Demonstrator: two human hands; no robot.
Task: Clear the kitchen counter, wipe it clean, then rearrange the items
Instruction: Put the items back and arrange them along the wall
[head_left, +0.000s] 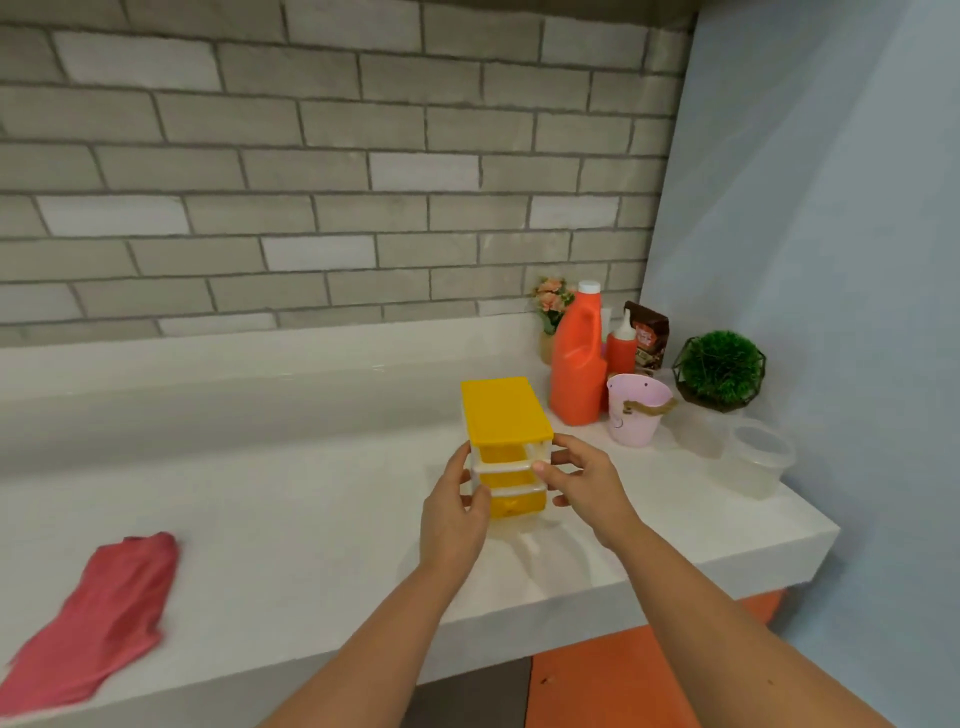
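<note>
A small yellow drawer unit (503, 410) with a white frame stands upright on the white counter (291, 525), right of centre. My left hand (453, 512) grips its left side and my right hand (582, 480) grips its right side, thumbs on the front. A red cloth (98, 618) lies flat on the counter at the near left. Along the right end stand an orange bottle (576, 364), a smaller red squeeze bottle (622, 345), a pink bucket (636, 410), a brown packet (648, 332), a green round plant (719, 370), a flower pot (550, 312) and clear plastic containers (756, 460).
A grey brick wall rises behind the counter and a blue wall (831, 260) closes the right end. The counter's front edge runs diagonally, with orange and grey floor (597, 680) below it. A raised white ledge (234, 358) runs along the back.
</note>
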